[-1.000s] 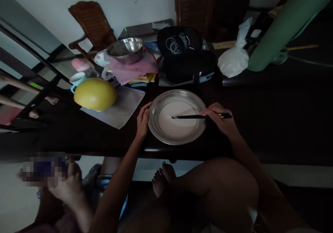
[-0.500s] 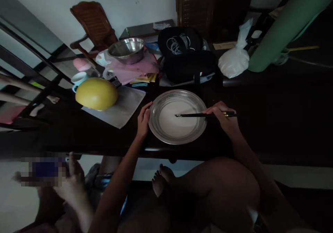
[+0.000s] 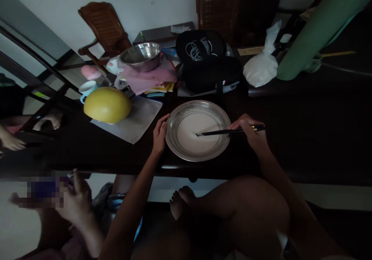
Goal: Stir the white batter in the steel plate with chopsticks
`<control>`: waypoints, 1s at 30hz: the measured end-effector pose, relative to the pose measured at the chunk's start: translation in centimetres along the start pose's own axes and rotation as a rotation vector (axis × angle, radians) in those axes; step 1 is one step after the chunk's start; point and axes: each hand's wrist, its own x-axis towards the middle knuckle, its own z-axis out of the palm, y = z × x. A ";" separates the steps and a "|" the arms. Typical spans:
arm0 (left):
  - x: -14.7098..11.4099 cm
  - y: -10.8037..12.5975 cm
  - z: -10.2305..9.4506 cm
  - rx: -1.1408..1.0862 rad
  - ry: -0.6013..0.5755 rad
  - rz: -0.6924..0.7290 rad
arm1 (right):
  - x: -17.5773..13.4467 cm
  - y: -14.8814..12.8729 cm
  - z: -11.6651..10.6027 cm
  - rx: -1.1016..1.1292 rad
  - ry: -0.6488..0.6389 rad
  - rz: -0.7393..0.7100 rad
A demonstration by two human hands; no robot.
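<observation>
A wide metal bowl of white liquid sits near the table's front edge. My left hand holds its left side, fingers along the rim and thumb near the front. My right hand is closed on dark chopsticks with gold bands, just beyond the bowl's right rim. Their tips dip into the liquid around the middle of the bowl; the chopsticks slant slightly down to the left.
Left of the bowl, a yellow pomelo-like dome rests by a translucent pouch. Behind are a steel basin, a black case, a bag of white powder and a green cylinder. Another person's hand is at lower left.
The chopstick tips have moved slightly toward me in the liquid. My left hand stays on the bowl. At far left, another person's hand and legs have shifted.
</observation>
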 end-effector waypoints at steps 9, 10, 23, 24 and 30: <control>0.0 -0.1 0.0 -0.006 0.003 0.001 | 0.0 0.1 0.1 -0.044 0.037 -0.001; 0.0 -0.1 0.0 -0.003 0.003 0.007 | 0.0 0.1 0.0 -0.014 0.037 0.003; 0.0 -0.4 -0.1 0.001 0.008 0.006 | 0.0 -0.2 0.0 -0.010 0.020 -0.002; 0.0 -0.3 -0.1 -0.001 0.008 0.009 | 0.0 -0.2 0.1 -0.029 -0.020 -0.005; 0.0 -0.4 -0.1 -0.013 0.005 0.012 | 0.1 0.1 0.1 -0.080 0.000 -0.028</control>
